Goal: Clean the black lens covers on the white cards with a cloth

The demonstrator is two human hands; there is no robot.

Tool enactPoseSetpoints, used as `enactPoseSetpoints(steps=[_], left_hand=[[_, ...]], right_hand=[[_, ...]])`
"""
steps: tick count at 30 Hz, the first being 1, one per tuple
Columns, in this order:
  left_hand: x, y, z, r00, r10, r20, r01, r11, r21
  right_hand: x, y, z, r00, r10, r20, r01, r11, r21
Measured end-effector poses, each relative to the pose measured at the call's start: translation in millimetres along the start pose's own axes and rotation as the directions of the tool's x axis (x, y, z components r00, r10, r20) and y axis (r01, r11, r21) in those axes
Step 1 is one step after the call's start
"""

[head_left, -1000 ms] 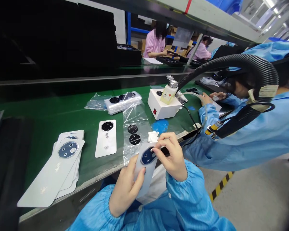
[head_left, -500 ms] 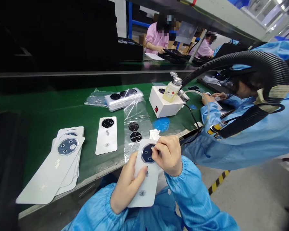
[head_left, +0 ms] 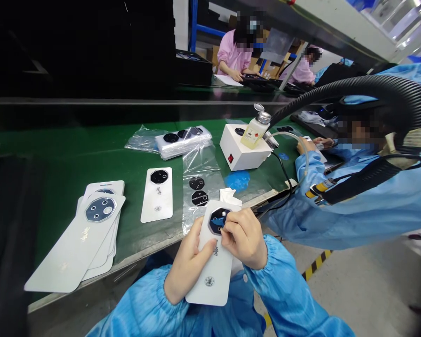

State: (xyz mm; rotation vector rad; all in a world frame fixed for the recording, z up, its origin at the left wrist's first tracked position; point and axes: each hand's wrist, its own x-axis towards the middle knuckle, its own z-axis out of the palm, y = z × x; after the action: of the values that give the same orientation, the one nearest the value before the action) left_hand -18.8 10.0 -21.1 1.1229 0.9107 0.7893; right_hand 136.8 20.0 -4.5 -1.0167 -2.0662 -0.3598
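My left hand (head_left: 188,264) grips a white phone back cover (head_left: 210,276) by its left edge, thumb laid across the face. Dark characters and a round emblem mark the cover. At its top is an octagonal camera panel, where a bluish protective film (head_left: 218,221) is partly lifted, with black surface showing around it. My right hand (head_left: 244,238) pinches at the right edge of that film; its fingertips hide the film's end. Beyond my hands, a white paper wipe (head_left: 230,196) touches the cover's top. Another white back cover (head_left: 156,201) lies flat on the green bench.
Several back covers (head_left: 70,248) are stacked at the left. A clear plastic sheet (head_left: 196,217) carries black discs, near a bagged stack (head_left: 182,145). A white box (head_left: 243,161) holds up a dispenser bottle (head_left: 255,133). A black hose (head_left: 354,84) arches right, beside a co-worker in blue (head_left: 365,196).
My right hand has drawn down slightly across the camera panel. The bluish film, flat before, has partly come up and exposes black beneath.
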Motion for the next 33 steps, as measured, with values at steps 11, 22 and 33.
enactPoseSetpoints(steps=[11, 22, 33], left_hand=[[-0.8, 11.6, -10.0, 0.982, -0.082, 0.173, 0.103, 0.988, -0.115], [-2.2, 10.4, -15.6, 0.984, -0.077, 0.158, 0.078, 0.997, -0.002], [-3.1, 13.4, -21.2, 0.959, -0.102, 0.263, 0.13, 0.987, -0.091]], right_hand=[[0.8, 18.5, -13.8, 0.995, 0.083, 0.061, -0.096, 0.958, 0.27], [6.3, 16.3, -14.5, 0.993, -0.043, 0.113, 0.014, 0.968, 0.249], [6.7, 12.2, -20.0, 0.988, -0.063, 0.139, 0.015, 0.947, 0.322]])
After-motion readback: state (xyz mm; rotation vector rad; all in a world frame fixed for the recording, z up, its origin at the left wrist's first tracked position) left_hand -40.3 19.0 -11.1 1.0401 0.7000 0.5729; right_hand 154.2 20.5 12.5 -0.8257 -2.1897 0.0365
